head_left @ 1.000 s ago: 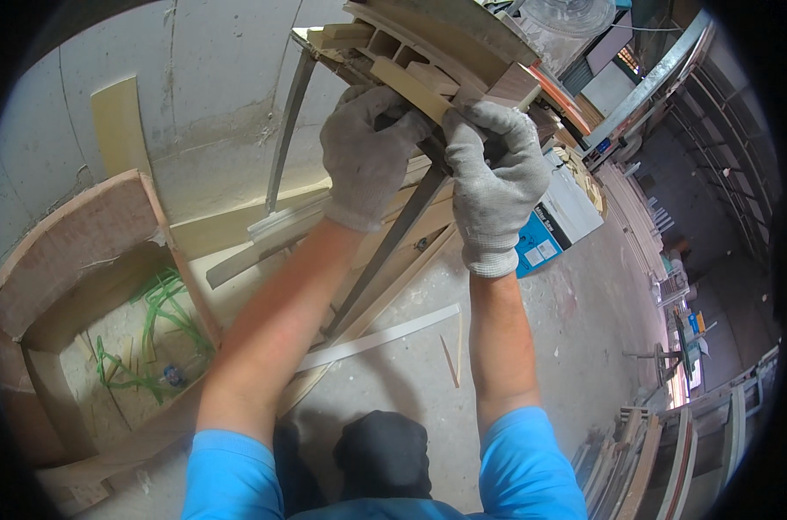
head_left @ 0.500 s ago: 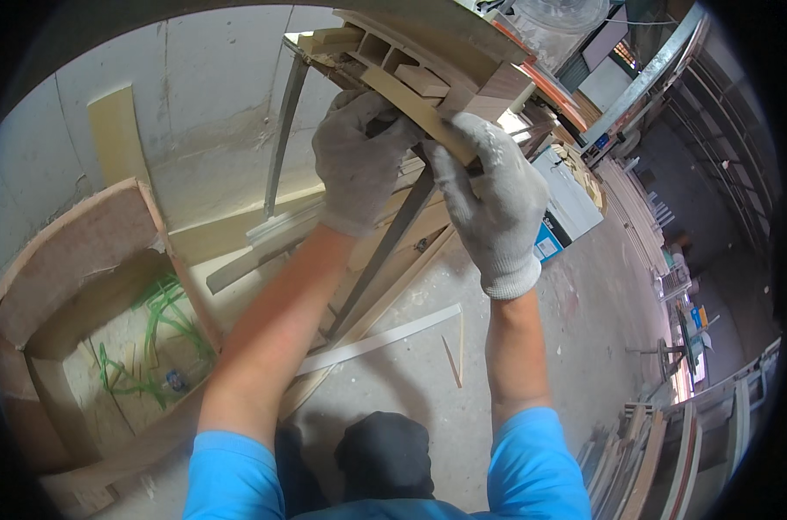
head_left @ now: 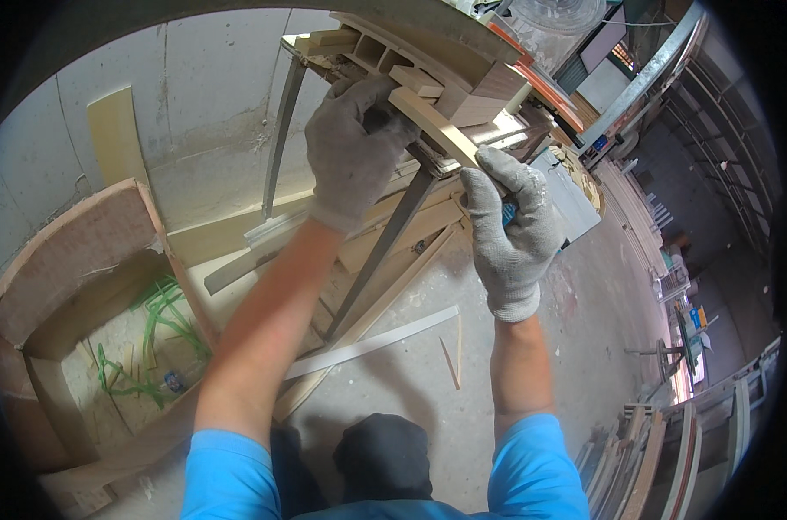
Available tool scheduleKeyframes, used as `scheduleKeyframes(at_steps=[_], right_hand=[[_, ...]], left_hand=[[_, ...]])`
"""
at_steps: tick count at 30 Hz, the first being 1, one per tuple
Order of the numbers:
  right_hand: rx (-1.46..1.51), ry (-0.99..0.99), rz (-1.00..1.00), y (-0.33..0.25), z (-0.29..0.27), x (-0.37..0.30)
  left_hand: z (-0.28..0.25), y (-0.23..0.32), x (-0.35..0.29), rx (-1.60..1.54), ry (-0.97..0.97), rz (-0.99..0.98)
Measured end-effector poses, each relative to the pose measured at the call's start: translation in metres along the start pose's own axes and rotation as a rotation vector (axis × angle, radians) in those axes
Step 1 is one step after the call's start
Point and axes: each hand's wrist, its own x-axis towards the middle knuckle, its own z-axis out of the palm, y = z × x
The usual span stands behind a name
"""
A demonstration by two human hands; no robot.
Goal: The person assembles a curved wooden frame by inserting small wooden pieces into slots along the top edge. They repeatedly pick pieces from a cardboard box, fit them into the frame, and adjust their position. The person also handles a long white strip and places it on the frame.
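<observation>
Right gloved hand (head_left: 516, 236) nearest the body, thumb and index pinched on the lower-right end of a pale wooden strip (head_left: 437, 127), which runs from that grip up and left, long axis diagonal across the view. Left gloved hand (head_left: 354, 146) sits farther up, just beside the strip's upper-left end, fingers curled, can't tell if gripping it. Strip shows across the near edge of the tabletop (head_left: 500, 130), small wooden block (head_left: 417, 81) just past its upper end, larger compartmented wooden piece (head_left: 450, 74) beyond.
</observation>
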Motion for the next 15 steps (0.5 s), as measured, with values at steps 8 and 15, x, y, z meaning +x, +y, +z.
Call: scheduleKeyframes(at_steps=[8,15], right_hand=[[-0.097,-0.004,-0.076,-0.002,0.012,0.008],[-0.224,0.125,-0.310,0.002,0.029,0.019]], left_hand=[[0.004,-0.009,0.000,-0.198,0.031,-0.074],[0.002,-0.007,0.000,-0.307,-0.008,-0.141]])
